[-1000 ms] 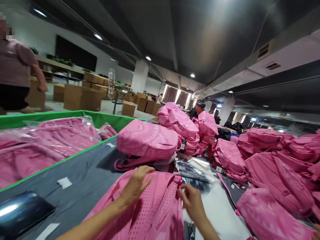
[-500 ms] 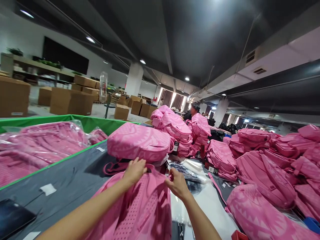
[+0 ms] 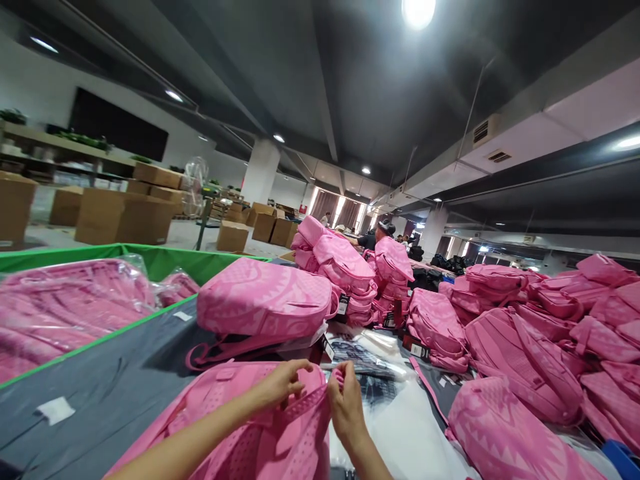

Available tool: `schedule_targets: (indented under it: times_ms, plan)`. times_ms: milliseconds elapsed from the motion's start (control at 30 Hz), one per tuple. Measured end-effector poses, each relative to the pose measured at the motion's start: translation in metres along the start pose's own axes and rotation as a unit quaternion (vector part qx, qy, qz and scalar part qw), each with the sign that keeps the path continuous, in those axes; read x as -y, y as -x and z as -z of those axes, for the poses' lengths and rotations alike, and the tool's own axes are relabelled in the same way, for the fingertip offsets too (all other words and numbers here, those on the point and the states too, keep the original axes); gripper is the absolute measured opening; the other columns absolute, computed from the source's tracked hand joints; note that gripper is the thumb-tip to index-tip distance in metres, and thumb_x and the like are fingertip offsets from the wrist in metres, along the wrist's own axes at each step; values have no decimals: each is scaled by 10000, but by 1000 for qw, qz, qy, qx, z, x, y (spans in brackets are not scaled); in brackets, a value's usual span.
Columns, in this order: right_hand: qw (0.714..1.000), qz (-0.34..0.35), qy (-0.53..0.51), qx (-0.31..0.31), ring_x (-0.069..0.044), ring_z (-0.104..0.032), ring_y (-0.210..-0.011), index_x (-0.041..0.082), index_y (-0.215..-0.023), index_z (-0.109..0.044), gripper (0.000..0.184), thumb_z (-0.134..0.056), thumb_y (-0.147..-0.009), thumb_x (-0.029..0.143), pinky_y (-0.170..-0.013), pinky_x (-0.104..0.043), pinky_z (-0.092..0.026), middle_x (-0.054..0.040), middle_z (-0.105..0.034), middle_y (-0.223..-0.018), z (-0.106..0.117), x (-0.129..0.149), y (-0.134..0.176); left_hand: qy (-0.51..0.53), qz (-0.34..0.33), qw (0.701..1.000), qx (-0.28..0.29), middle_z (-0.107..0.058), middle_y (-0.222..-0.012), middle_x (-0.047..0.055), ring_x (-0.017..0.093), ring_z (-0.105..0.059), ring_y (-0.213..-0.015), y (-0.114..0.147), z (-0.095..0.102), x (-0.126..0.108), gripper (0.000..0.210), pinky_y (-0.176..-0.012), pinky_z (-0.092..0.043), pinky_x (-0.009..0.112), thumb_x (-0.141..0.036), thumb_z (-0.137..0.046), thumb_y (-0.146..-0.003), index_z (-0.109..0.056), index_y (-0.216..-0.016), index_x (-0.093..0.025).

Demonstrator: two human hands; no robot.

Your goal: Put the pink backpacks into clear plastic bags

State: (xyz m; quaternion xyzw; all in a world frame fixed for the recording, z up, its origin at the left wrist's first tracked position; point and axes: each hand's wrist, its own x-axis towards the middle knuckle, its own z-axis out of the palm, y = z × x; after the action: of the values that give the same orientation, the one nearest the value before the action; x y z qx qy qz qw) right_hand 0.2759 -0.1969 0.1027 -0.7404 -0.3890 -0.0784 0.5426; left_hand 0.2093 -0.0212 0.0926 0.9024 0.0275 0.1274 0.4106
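The dark grey table (image 3: pixel 115 393) is spreading beneath everything, its cover looking like smooth, slightly creased cloth. At your left, a green-walled bin (image 3: pixel 160 263) is holding backpacks in clear, crinkling plastic (image 3: pixel 80 300), its sides likely keeping them from sliding out. A loose heap of pink backpacks (image 3: pixel 525 360) is slumping along the right, soft and rounded. Right in front of you, the backpack in hand (image 3: pixel 270 443) is lying on the table's near edge, probably so both hands are reaching it easily; its perforated padding is folding softly. Just beyond, a boxy, patterned backpack (image 3: pixel 260 297) is resting flat. Your right hand (image 3: pixel 345 399) is pinching a dotted pink band (image 3: pixel 311 402), seemingly keeping it taut; your left hand (image 3: pixel 285 383) is curling over it, though you cannot tell whether its fingertips are closing. A white scrap (image 3: pixel 56 410) is lying at far left.
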Motion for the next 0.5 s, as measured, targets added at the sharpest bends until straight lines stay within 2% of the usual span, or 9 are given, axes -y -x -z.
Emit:
schedule_targets:
  times_ms: [100,167,200,267,333,433,500]
  plan:
    - [999,32,-35,11,-194,-595,-698,229,-870,-508,203,-409,-855,406,-666,-304,-475,-28,-619,-780,-6,7,2,10,-90,996,14,-605,-935,24,221,-581,-891,-5,2,-2,398,-853,-476,332,-287,-702,-702,-695,-1093,-216]
    - [999,48,-22,8,-193,-593,-719,222,-865,-527,170,-431,-842,362,-682,-304,-467,-35,-626,-800,-6,12,5,36,-140,989,33,-594,-990,36,217,-563,-933,-8,-12,-6,254,-880,-476,328,-328,-713,-737,-707,-955,-199]
    - [998,55,-7,6,-193,-587,-719,222,-859,-526,147,-448,-826,342,-684,-305,-465,-33,-620,-798,-5,14,8,55,-163,984,41,-594,-989,45,214,-562,-931,-9,-21,-6,226,-869,-482,324,-370,-679,-799,-699,-927,-185]
    - [998,63,20,-2,-189,-575,-710,223,-846,-512,115,-486,-777,312,-680,-305,-468,-28,-596,-794,-1,18,15,87,-204,974,45,-604,-949,63,213,-566,-908,-12,-37,-2,316,-836,-488,316,-460,-581,-903,-689,-907,-163]
    - [998,55,21,2,-174,-558,-667,229,-825,-482,121,-514,-726,292,-633,-288,-471,-14,-564,-773,1,19,23,101,-239,964,51,-616,-887,73,211,-566,-859,-17,-46,8,401,-792,-481,306,-520,-563,-918,-700,-850,-149]
    - [999,41,1,17,-141,-519,-592,241,-786,-442,147,-538,-675,251,-530,-239,-434,17,-515,-720,-3,16,34,84,-252,962,59,-623,-834,75,195,-551,-782,-26,-44,22,394,-714,-450,287,-503,-617,-872,-701,-735,-144]
    - [999,43,-5,-10,-119,-485,-562,244,-752,-423,164,-545,-645,220,-501,-216,-402,38,-483,-682,-11,9,38,66,-258,961,69,-625,-801,69,187,-547,-754,-34,-38,25,358,-694,-429,283,-448,-605,-865,-695,-690,-149]
